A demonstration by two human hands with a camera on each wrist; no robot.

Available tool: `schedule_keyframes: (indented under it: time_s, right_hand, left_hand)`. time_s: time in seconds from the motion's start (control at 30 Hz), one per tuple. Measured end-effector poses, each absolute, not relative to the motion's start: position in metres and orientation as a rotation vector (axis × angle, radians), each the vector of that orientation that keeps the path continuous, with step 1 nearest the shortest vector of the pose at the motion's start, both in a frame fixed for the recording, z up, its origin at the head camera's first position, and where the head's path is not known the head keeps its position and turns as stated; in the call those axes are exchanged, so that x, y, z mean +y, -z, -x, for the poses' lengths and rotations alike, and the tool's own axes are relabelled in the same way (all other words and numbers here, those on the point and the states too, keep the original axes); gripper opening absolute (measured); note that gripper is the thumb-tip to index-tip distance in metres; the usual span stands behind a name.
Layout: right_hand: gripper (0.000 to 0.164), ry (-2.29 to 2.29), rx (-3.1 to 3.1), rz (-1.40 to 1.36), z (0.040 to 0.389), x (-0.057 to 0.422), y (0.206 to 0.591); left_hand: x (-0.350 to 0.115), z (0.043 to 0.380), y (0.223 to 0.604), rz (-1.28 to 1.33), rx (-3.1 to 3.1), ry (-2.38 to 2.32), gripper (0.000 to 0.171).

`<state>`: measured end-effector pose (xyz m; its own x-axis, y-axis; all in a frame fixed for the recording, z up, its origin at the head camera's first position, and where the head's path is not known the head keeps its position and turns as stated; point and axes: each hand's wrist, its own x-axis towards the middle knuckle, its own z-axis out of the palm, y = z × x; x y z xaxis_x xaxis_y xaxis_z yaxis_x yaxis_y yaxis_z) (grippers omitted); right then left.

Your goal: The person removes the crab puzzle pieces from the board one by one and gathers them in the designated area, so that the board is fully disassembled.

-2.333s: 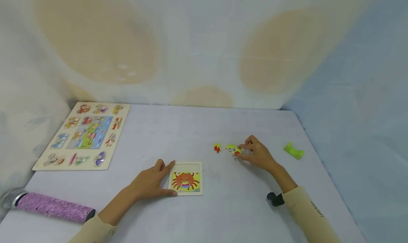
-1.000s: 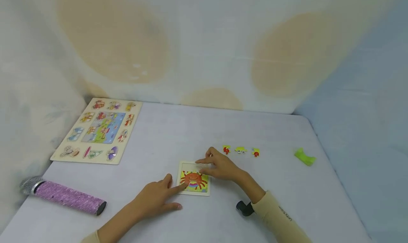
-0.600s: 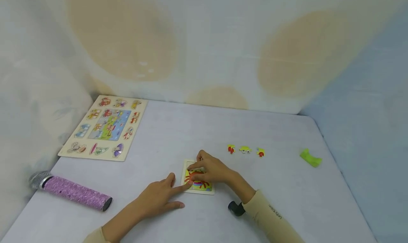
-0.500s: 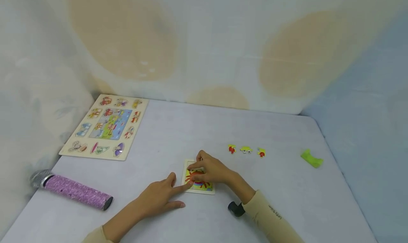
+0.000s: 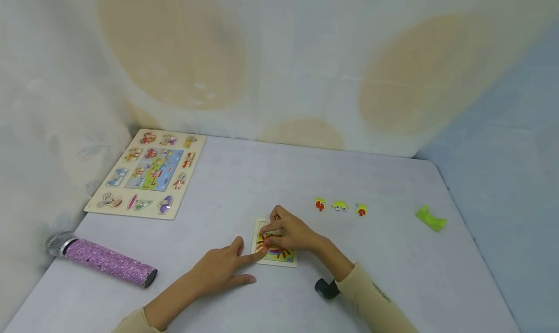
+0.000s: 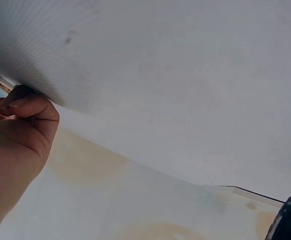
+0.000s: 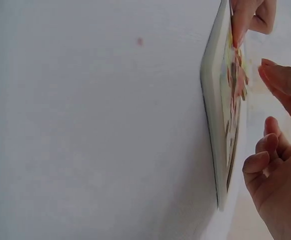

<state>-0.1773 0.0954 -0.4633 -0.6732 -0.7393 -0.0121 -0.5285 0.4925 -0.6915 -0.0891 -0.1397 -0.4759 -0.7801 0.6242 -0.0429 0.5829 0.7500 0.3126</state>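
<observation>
My left hand (image 5: 218, 270), thumb and index finger spread, now touches the crab puzzle (image 5: 281, 255) on the table (image 5: 244, 187). My right hand (image 5: 291, 233) has come over that puzzle, thumb and forefinger parted; beyond, three loose pieces (image 5: 339, 206) now lie spaced apart.

Dark lettering (image 5: 381, 292) on right sleeve (image 5: 371, 306), too blurred to read.

Here on the table (image 5: 244, 177), the puzzle tray (image 5: 286, 264) sits near the middle; behind it, rightward, three loose pieces (image 5: 340, 206) run in a row, a strip (image 5: 430, 219) farther right. Over left, the board (image 5: 127, 191) lies behind, the microphone (image 5: 109, 262) before it!
</observation>
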Motion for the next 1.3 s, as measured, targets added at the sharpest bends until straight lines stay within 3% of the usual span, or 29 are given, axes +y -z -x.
schedule_keyframes:
  time_s: [0.2,0.5,0.87,1.17,1.3]
  right_hand:
    - [0.038,0.853,2.568,0.98,0.174,0.099,0.462]
    - [0.025,0.858,2.585,1.044,0.173,0.107,0.464]
    - [0.038,0.785,2.658,1.022,0.17,0.108,0.467]
    - [0.036,0.823,2.613,1.033,0.171,0.108,0.47]
    - [0.035,0.791,2.623,1.049,0.171,0.105,0.47]
  left_hand:
    - [-0.14,0.09,0.477,-0.966,2.798,-0.424,0.056]
    - [-0.139,0.089,0.476,-0.973,2.798,-0.438,0.056]
    - [-0.14,0.09,0.477,-1.003,2.785,-0.46,0.056]
    - [-0.152,0.103,0.467,-0.945,2.746,-0.579,0.053]
    - [-0.154,0.113,0.465,-0.892,2.807,-0.569,0.065]
